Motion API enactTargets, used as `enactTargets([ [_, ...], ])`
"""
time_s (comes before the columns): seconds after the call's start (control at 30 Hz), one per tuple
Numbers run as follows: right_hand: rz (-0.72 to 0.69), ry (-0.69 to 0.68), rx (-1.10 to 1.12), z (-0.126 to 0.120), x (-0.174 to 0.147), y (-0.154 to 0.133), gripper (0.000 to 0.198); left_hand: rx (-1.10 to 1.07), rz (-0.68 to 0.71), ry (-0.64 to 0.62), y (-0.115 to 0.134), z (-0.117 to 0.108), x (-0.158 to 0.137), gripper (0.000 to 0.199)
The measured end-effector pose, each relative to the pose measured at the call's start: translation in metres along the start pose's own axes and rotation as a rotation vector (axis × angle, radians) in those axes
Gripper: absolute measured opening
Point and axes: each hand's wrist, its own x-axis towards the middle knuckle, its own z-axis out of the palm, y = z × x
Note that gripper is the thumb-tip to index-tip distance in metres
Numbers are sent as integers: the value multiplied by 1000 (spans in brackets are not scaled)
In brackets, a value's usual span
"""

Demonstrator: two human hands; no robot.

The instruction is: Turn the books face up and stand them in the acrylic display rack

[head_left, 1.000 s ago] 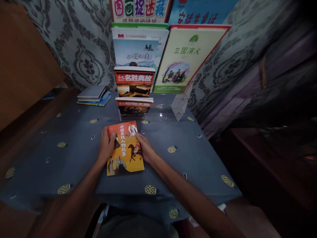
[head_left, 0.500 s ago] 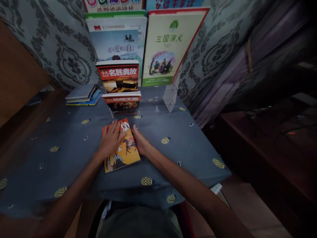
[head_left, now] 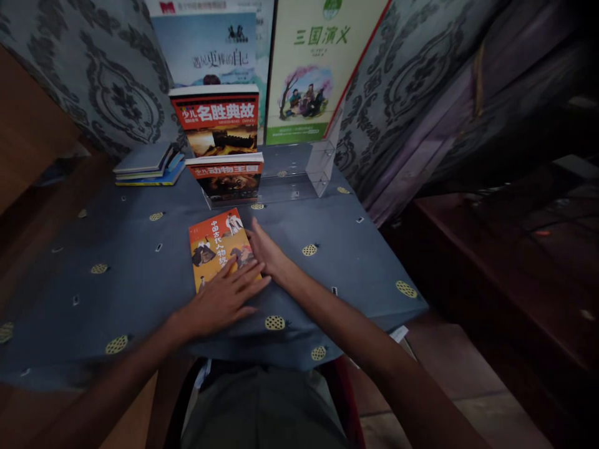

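Note:
An orange and red book with drawn figures and white Chinese lettering lies flat on the dark blue tablecloth. My left hand rests across the book's lower part, palm down, fingers stretched toward the right edge and covering that end. Along the book's right side is my right hand, on its edge, with its fingers extended and partly hidden. Just behind, a clear acrylic rack holds a small red book in front and another red-topped book above it.
Higher on the rack stand a blue-white book and a pale green book. A short stack of books sits at the back left. Patterned curtain hangs behind. The table's right edge drops toward a dark red surface.
My left hand has slid from the book's upper left down to its lower right, uncovering the title. My right hand stays beside the book. The view has tilted downward.

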Motion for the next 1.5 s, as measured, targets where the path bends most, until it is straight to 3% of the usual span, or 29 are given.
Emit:
enactTargets([
  [0.13, -25, -8, -10, -3, -3, 4, 19, -54, 105, -12, 18, 3, -22, 48],
  [0.23, -90, -14, -12, -5, -5, 5, 17, -190, 27, 136, 19, 1, -35, 49],
  [0.3, -113, -11, -18, -4, -7, 6, 17, -275, -225, 374, 12, -1, -39, 49],
  [0.43, -157, 18, -47, 2, -9, 8, 19, -602, -880, 881, -17, -3, -32, 52],
  [0.53, -198, 43, -79, 6, -11, 9, 26, -1065, -1070, 1031, -36, 0, -16, 51],
  [0.63, -261, 71, -99, 9, -12, 12, 35, -1343, -1061, 1076, -44, 4, -2, 53],
  [0.73, -313, 110, -121, 11, -11, 14, 38, -1475, -1036, 1079, -42, 4, 8, 56],
  [0.9, -283, 113, -130, 13, -10, 16, 42, -1662, -1071, 1135, -35, 4, 17, 52],
  [1.07, -284, 127, -156, 11, -11, 15, 43, -1727, -1026, 1205, -34, 4, 18, 50],
  [1.3, -267, 148, -183, 6, -11, 12, 40, -1694, -987, 1189, -37, 7, 13, 52],
  [1.5, -207, 120, -191, 2, -10, 9, 51, -1690, -963, 1188, -35, 5, 11, 49],
])
